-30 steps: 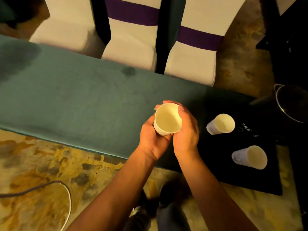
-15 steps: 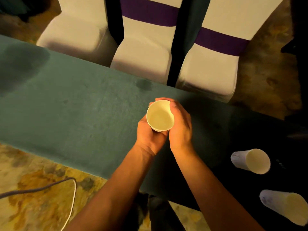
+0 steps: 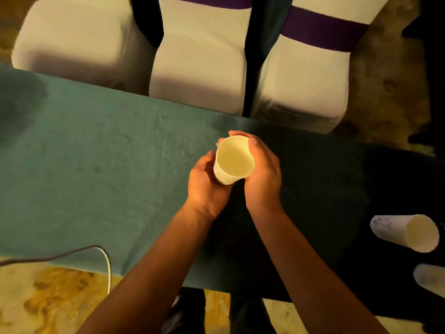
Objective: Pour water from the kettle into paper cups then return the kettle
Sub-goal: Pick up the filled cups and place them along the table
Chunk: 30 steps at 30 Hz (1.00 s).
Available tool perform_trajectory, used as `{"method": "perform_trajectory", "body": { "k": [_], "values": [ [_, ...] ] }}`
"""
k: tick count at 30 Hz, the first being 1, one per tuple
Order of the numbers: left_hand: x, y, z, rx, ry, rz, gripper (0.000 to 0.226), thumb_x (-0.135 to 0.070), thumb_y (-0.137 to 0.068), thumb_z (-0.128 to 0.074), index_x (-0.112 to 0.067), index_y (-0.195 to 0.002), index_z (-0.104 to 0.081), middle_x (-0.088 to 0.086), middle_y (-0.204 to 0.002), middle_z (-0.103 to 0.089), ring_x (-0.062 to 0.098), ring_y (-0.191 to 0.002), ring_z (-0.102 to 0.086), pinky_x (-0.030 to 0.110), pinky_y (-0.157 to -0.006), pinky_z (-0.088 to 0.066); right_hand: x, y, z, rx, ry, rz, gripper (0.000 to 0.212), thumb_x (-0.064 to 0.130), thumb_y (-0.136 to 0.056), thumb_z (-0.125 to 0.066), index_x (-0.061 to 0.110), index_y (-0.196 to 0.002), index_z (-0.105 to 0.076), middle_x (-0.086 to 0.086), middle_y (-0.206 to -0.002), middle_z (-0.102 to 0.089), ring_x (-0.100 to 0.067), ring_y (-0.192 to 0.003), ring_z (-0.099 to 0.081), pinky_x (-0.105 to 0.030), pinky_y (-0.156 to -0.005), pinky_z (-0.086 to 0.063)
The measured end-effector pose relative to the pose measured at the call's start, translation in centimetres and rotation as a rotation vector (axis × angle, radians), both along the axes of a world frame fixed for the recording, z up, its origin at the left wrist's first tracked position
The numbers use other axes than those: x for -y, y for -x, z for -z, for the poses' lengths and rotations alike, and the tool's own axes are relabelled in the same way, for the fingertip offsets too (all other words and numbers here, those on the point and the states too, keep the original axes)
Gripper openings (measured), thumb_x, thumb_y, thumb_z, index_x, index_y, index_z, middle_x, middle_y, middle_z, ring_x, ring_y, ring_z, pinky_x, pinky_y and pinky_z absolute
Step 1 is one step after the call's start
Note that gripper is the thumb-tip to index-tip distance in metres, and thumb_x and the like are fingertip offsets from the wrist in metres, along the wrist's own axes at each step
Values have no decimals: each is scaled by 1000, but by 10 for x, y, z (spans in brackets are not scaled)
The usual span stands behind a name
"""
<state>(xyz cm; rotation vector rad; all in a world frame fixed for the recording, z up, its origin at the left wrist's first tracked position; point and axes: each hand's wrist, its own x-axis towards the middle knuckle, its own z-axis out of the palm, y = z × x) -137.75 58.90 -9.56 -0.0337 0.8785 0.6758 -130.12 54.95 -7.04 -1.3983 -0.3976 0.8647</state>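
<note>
A white paper cup (image 3: 233, 159) is held between both hands above the green table (image 3: 96, 169), its mouth facing up toward me. My left hand (image 3: 206, 186) cups its lower left side and my right hand (image 3: 262, 174) wraps its right side. Two more paper cups stand at the right edge of the view: one (image 3: 407, 232) near the table's dark end and another (image 3: 431, 283), partly cut off, closer to me. The kettle is out of view.
Three white chair covers with purple bands (image 3: 199, 68) line the table's far side. A grey cable (image 3: 103, 259) loops over the near table edge at the left. Patterned floor (image 3: 48, 300) shows below, with my dark shoes (image 3: 187, 312).
The view has swung left and forward; the kettle and black mat slid out of frame on the right. The cup stays held between both hands over the table.
</note>
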Motion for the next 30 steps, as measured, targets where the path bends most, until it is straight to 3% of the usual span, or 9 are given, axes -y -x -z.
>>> {"method": "perform_trajectory", "body": {
  "k": [3,5,7,10,13,18,25,30],
  "values": [
    [-13,25,10,-117,-152,22,34,-19,-101,-35,-6,-109,-66,9,-101,-75,23,-96,-70,37,-93,-51,-6,4,11,-3,24,4,39,22,-100,-43,2,-109,-75,-27,-112,-75,-46,-110,-69,-44,-94,-55],
    [-24,42,15,-212,-240,25,33,-18,-101,-37,-5,-111,-66,11,-98,-78,22,-95,-74,32,-84,-57,-7,7,17,24,46,9,40,23,-102,-42,5,-111,-76,-20,-110,-77,-37,-107,-71,-32,-86,-57],
    [-32,53,19,-314,-322,8,33,-15,-100,-38,-4,-108,-67,15,-96,-77,27,-96,-73,34,-84,-59,-8,10,23,67,53,-1,39,22,-105,-40,7,-113,-75,-14,-109,-79,-29,-105,-72,-22,-81,-55],
    [-42,65,22,-439,-430,-4,30,-13,-99,-41,-4,-99,-70,18,-91,-76,36,-99,-71,41,-90,-57,-13,16,33,119,35,4,38,15,-109,-37,1,-115,-72,-15,-113,-78,-28,-108,-72,-22,-85,-55],
    [-45,71,24,-531,-523,72,31,-14,-101,-42,-5,-99,-72,20,-95,-75,35,-100,-71,40,-91,-57,-14,23,42,178,61,0,37,13,-110,-37,2,-117,-72,-13,-117,-76,-26,-111,-71,-21,-87,-54],
    [-43,70,27,-588,-559,150,33,-15,-104,-40,-4,-103,-71,22,-101,-74,32,-98,-72,39,-91,-57,-10,35,51,220,80,-7,38,16,-109,-38,2,-122,-70,-8,-125,-74,-17,-119,-68,-23,-98,-51],
    [-44,71,26,-622,-541,142,33,-12,-102,-39,-2,-102,-71,21,-102,-73,33,-102,-70,42,-92,-57,-7,28,49,198,146,-47,40,24,-108,-38,6,-119,-72,-8,-119,-75,-24,-111,-69,-30,-90,-54],
    [-43,71,23,-627,-558,161,32,-13,-102,-40,-2,-102,-71,21,-102,-73,32,-101,-71,38,-90,-58,-3,27,44,192,155,-58,40,27,-104,-41,7,-122,-70,-9,-121,-73,-26,-114,-67,-33,-96,-51]
  ]
}}
